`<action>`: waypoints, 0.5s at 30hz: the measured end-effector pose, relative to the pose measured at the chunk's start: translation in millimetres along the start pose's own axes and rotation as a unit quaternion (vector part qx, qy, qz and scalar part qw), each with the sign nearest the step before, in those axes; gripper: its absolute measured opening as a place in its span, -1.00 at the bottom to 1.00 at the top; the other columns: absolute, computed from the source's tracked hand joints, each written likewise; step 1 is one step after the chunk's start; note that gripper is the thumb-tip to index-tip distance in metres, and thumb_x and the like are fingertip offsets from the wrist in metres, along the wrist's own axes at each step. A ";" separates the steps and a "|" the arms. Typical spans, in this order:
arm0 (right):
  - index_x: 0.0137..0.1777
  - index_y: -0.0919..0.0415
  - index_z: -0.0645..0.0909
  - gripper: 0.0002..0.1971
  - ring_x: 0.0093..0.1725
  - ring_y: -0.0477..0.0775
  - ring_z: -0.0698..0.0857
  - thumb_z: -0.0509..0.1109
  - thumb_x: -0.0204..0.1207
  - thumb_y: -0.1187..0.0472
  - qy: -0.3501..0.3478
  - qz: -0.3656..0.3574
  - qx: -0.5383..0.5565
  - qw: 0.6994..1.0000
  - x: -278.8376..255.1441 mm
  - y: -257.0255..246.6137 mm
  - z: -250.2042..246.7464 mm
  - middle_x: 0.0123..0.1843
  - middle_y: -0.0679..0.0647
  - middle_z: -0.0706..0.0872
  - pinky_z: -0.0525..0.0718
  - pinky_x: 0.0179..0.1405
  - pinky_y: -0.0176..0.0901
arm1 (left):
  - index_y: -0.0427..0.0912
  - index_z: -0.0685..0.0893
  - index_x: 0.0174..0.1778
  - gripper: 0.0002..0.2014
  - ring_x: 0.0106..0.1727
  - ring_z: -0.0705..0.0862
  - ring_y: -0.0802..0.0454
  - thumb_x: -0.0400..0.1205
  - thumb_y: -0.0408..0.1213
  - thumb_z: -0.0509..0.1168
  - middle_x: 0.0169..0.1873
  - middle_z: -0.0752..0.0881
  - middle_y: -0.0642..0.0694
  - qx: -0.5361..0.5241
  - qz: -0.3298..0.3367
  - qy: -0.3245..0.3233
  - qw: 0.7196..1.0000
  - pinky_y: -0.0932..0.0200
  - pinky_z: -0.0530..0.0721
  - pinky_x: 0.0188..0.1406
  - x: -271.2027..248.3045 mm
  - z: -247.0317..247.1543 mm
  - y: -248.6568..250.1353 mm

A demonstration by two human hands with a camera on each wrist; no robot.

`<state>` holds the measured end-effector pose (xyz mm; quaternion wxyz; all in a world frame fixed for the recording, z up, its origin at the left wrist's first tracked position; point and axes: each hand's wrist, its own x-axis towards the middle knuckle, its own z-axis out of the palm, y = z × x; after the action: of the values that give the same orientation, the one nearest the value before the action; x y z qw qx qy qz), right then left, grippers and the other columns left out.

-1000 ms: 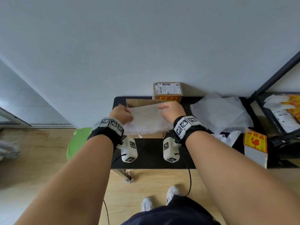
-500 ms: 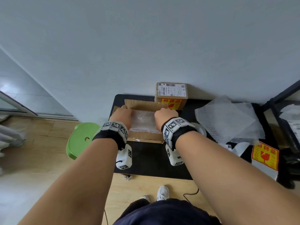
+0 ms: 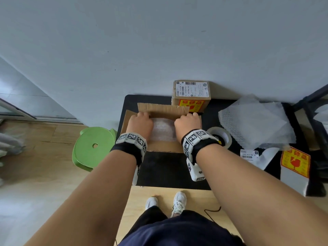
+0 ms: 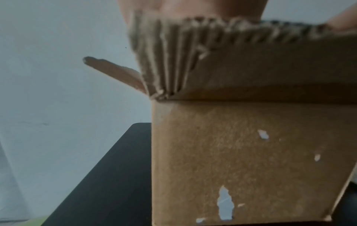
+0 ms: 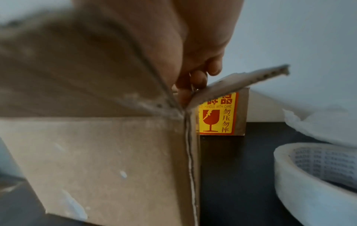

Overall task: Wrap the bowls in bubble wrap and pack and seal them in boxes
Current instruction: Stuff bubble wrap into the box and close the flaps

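Pressing into the open box (image 3: pixel 160 146), the left hand (image 3: pixel 140 125) and right hand (image 3: pixel 187 125) sit on a bubble-wrapped bundle (image 3: pixel 163 129); fingers are hidden, so grip cannot be told. The bundle is judged light, soft outside, fragile inside: hold by both sides. One tape roll (image 3: pixel 221 137) lies at 3 o'clock. One sealed box (image 3: pixel 191 96) stands at 12 o'clock.

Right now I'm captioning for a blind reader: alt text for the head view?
Both hands, left hand and right hand, press a bubble-wrapped bundle down into an open cardboard box on a black table. A tape roll lies to the right; a sealed labelled box stands behind.
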<state>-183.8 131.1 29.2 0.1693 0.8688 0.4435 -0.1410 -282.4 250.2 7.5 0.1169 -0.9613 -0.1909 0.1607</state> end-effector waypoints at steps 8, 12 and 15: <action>0.36 0.16 0.57 -0.66 0.27 0.25 0.62 0.30 0.59 0.32 -0.016 0.002 0.138 0.990 -1.9 -7.9 -13.5 0.30 0.17 0.58 0.60 0.21 0.08 | -0.19 0.64 0.14 -0.76 0.28 0.51 -0.10 0.57 -0.39 0.24 0.20 0.54 -0.13 -0.073 0.083 0.065 0.992 0.08 0.61 0.11 -9.0 -12.9 -19.7; 0.43 0.17 0.43 -0.60 0.25 0.29 0.62 0.31 0.60 0.28 -0.043 0.012 0.179 0.983 -2.1 -15.2 -3.9 0.31 0.18 0.53 0.62 0.09 0.10 | -0.21 0.65 0.23 -0.74 0.31 0.54 -0.10 0.67 -0.39 0.15 0.19 0.67 -0.14 -0.029 0.093 0.005 0.995 0.04 0.59 0.27 -7.7 -5.0 -18.9; 0.46 0.22 0.35 -0.52 0.24 0.30 0.64 0.35 0.57 0.30 -0.052 0.025 0.180 0.982 1.5 -18.7 3.5 0.31 0.22 0.57 0.64 0.08 0.12 | -0.17 0.61 0.23 -0.76 0.31 0.51 -0.12 0.69 -0.30 0.15 0.18 0.68 -0.12 0.025 0.085 0.025 0.996 -0.01 0.44 0.34 -8.8 -0.8 -13.2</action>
<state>-198.6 141.1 22.3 0.0366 0.8873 0.3793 -0.2596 -294.2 258.4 14.3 0.1312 -0.9746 -0.1018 0.1503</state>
